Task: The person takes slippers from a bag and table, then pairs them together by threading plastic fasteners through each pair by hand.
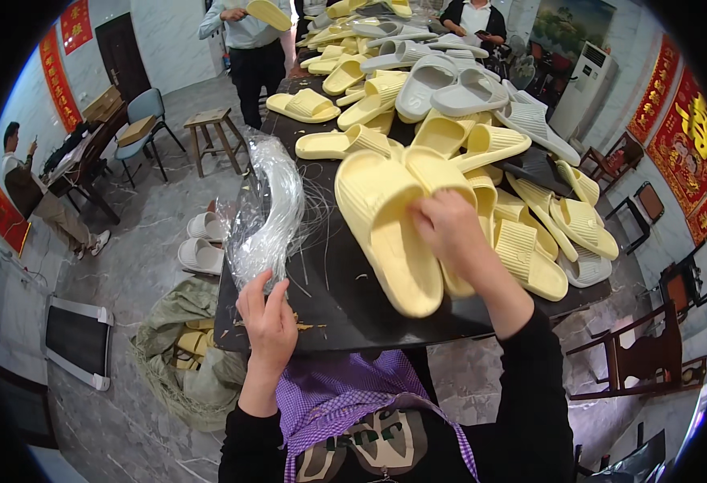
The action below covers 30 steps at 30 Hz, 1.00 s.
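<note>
The pale-yellow ribbed slippers [394, 249] show matt, foam-like plastic; the clear strand bundle [277, 197] looks like glossy plastic. The dark desk [341, 310] appears smooth, its chipped edge [312, 326] rough wood. The purple checked apron [329, 386] is cloth; the green sack [212, 394], coarse weave.

The person is wearing a black top [498, 455], its right sleeve [535, 386] and left sleeve [250, 444] ending short of the wrists. A purple-and-white checked apron [345, 385] is bunching at the waist, its narrow straps [465, 452] running over the chest. A beige-and-brown print [386, 457] is showing between them, bearing dark green lettering [363, 437].
</note>
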Each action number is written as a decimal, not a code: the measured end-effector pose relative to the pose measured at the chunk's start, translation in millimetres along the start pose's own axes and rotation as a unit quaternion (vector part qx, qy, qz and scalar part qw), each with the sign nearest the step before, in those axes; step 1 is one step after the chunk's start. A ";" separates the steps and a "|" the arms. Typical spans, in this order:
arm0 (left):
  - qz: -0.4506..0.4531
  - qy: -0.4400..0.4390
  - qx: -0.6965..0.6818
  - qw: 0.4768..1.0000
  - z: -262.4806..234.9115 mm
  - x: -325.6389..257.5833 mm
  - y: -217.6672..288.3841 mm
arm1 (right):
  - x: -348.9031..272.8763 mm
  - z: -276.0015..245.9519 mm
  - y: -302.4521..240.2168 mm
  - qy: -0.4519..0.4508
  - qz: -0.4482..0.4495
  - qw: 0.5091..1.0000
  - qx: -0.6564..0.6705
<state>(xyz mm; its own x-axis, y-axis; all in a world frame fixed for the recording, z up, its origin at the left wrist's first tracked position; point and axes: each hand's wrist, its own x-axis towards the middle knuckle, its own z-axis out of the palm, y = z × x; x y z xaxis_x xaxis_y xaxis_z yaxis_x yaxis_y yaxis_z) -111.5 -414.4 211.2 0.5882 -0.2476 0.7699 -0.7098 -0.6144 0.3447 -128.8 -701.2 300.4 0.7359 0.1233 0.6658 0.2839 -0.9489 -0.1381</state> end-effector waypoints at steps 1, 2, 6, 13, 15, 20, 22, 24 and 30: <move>-0.002 -0.003 0.017 1.000 0.6 0.0 -0.4 | 12.8 3.4 7.9 0.015 -0.001 1.000 -0.005; -0.005 -0.001 0.033 0.999 1.9 -0.3 -0.5 | 25.1 7.9 15.6 0.027 -0.002 1.000 -0.007; -0.020 -0.032 0.054 0.998 5.1 -2.4 -3.6 | 77.7 31.6 51.9 0.045 -0.010 0.998 -0.042; -0.034 -0.047 0.057 0.997 3.2 -7.1 -9.3 | 208.6 34.4 166.5 0.089 0.044 0.987 -0.126; -0.036 -0.041 0.064 0.996 1.2 -7.0 -9.4 | 238.3 28.4 200.5 0.023 0.104 0.972 -0.209; -0.033 -0.032 0.040 0.998 -2.7 -5.5 -9.0 | 219.0 56.7 243.8 -0.156 0.096 0.964 -0.195; -0.046 -0.033 0.030 0.998 -2.3 -5.7 -9.2 | 204.8 67.4 249.5 -0.161 0.136 0.949 -0.235; -0.029 -0.020 0.009 0.999 -2.5 -6.1 -10.7 | 201.9 71.1 250.8 -0.134 0.095 0.949 -0.269; 0.007 0.079 -0.068 0.994 -22.4 -20.3 -12.9 | 202.5 66.1 211.7 -0.112 0.058 0.951 -0.283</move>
<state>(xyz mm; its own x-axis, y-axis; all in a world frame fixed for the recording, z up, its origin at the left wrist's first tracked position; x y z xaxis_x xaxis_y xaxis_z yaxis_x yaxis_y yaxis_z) -122.9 -384.7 203.1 0.5164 -0.1278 0.8467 -0.7701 -0.5018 0.3939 120.9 -857.9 357.5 0.8730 0.0077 0.4877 -0.1355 -0.9567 0.2578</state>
